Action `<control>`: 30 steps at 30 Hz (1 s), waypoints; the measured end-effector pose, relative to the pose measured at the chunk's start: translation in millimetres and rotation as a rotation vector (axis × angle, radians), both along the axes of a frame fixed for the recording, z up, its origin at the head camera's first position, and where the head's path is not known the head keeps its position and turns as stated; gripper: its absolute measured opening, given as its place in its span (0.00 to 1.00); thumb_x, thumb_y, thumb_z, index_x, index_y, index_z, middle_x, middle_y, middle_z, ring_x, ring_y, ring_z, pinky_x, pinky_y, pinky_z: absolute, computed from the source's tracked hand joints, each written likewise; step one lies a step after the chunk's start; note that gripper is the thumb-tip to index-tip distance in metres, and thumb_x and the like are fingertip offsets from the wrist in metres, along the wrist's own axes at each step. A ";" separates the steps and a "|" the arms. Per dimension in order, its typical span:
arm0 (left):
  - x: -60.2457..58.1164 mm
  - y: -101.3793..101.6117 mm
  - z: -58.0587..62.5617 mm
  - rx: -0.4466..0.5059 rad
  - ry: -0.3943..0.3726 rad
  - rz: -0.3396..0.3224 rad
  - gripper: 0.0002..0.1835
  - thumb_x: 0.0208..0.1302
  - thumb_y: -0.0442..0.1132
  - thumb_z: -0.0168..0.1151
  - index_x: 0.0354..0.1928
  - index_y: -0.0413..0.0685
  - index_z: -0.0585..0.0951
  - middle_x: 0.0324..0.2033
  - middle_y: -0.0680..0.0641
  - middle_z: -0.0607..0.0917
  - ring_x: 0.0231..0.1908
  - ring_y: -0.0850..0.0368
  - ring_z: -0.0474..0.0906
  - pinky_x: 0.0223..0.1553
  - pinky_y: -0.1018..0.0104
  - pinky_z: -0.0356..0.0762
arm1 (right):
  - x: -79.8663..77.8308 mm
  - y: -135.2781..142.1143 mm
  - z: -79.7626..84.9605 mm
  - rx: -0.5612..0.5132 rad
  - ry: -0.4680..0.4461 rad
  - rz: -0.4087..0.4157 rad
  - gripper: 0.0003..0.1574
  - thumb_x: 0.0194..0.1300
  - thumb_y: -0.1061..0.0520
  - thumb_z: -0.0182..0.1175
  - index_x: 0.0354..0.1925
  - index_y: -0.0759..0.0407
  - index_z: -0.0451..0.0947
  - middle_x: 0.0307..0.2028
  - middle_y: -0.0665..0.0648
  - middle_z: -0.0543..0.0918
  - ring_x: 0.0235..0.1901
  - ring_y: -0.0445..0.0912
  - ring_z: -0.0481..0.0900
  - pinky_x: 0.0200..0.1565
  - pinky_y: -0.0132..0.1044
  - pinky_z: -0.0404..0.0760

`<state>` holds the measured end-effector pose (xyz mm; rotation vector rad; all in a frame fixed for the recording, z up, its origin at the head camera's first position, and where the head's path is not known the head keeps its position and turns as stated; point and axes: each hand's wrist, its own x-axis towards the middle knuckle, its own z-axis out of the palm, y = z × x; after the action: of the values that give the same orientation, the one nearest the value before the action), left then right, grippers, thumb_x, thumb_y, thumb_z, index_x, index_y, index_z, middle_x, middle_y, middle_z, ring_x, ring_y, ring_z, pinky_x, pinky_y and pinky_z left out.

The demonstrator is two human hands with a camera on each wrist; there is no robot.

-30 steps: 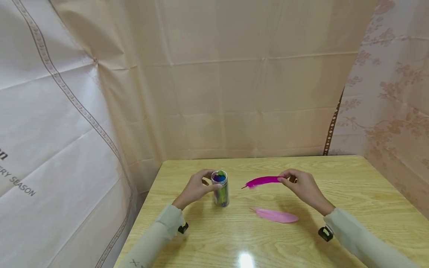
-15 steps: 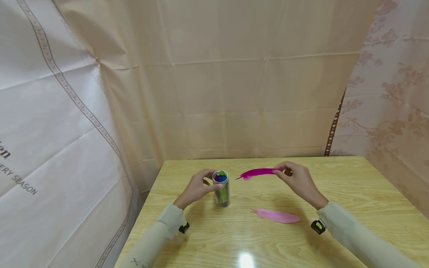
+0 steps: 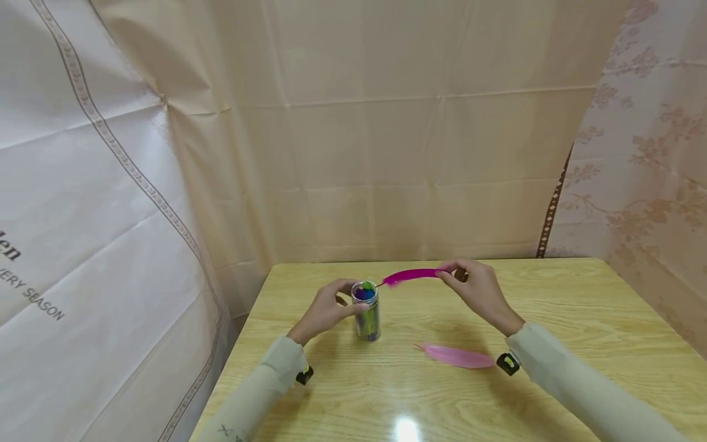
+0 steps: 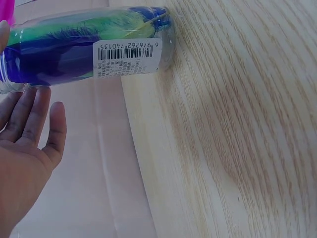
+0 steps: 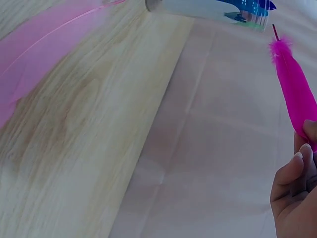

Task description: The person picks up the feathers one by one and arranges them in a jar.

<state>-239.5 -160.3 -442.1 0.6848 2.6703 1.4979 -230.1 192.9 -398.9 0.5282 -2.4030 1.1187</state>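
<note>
A clear jar (image 3: 369, 322) of blue, green and purple feathers stands upright and uncovered on the table. My left hand (image 3: 327, 312) grips it near the rim, thumb in front and fingers behind. In the left wrist view a white barcode label (image 4: 126, 57) shows on the jar's side. My right hand (image 3: 479, 291) pinches a magenta feather (image 3: 411, 275) by its broad tip, between thumb and fingers. The feather lies nearly level in the air, its bare quill pointing left, right at the jar's rim. A light pink feather (image 3: 458, 356) rests on the table in front of the jar.
The wood-grain table (image 3: 580, 344) ends at a beige cloth backdrop (image 3: 353, 153) behind. A white printed sheet (image 3: 110, 276) hangs at the left, and a floral cloth (image 3: 652, 153) at the right. Each wrist wears a small black device (image 3: 508, 364).
My right hand has moved left and up with the magenta feather, bringing its quill from well right of the jar to the rim. The left hand and jar have stayed nearly still.
</note>
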 end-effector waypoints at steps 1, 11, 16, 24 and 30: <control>0.1 -0.1 -0.1 0.000 0.000 -0.001 0.32 0.60 0.58 0.75 0.64 0.55 0.79 0.51 0.57 0.84 0.51 0.54 0.79 0.51 0.55 0.80 | -0.5 -1.7 0.5 -0.002 0.008 0.001 0.04 0.68 0.56 0.71 0.40 0.54 0.88 0.24 0.48 0.78 0.24 0.44 0.72 0.23 0.33 0.69; 0.5 -0.4 0.0 0.006 0.001 0.000 0.32 0.61 0.58 0.75 0.64 0.56 0.79 0.51 0.57 0.84 0.51 0.55 0.79 0.51 0.55 0.79 | -8.0 -19.8 5.9 -0.020 0.070 0.054 0.03 0.67 0.59 0.71 0.41 0.54 0.88 0.25 0.48 0.80 0.22 0.42 0.71 0.21 0.33 0.69; -0.6 -0.2 -1.4 0.006 -0.002 -0.001 0.33 0.61 0.58 0.75 0.64 0.55 0.79 0.51 0.56 0.84 0.52 0.51 0.79 0.52 0.54 0.79 | -11.6 -28.3 6.7 -0.024 0.112 0.087 0.04 0.66 0.61 0.72 0.39 0.54 0.88 0.27 0.48 0.81 0.21 0.43 0.71 0.21 0.32 0.68; -1.7 -0.9 -4.2 0.008 -0.002 -0.002 0.35 0.60 0.60 0.75 0.66 0.54 0.78 0.52 0.56 0.83 0.52 0.50 0.78 0.52 0.54 0.79 | -17.3 -40.5 7.4 -0.007 0.201 0.128 0.07 0.64 0.64 0.72 0.38 0.53 0.87 0.31 0.46 0.84 0.22 0.41 0.70 0.22 0.31 0.68; -1.7 -1.2 -3.2 0.000 0.005 -0.001 0.34 0.60 0.60 0.74 0.65 0.56 0.78 0.52 0.57 0.84 0.52 0.50 0.79 0.51 0.54 0.79 | -19.6 -49.4 10.6 0.045 0.259 0.146 0.07 0.63 0.64 0.73 0.38 0.53 0.87 0.32 0.46 0.84 0.23 0.41 0.70 0.24 0.32 0.69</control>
<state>-241.2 -161.6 -445.3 0.6898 2.6734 1.4978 -249.7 143.5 -388.4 0.8218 -2.1974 0.9890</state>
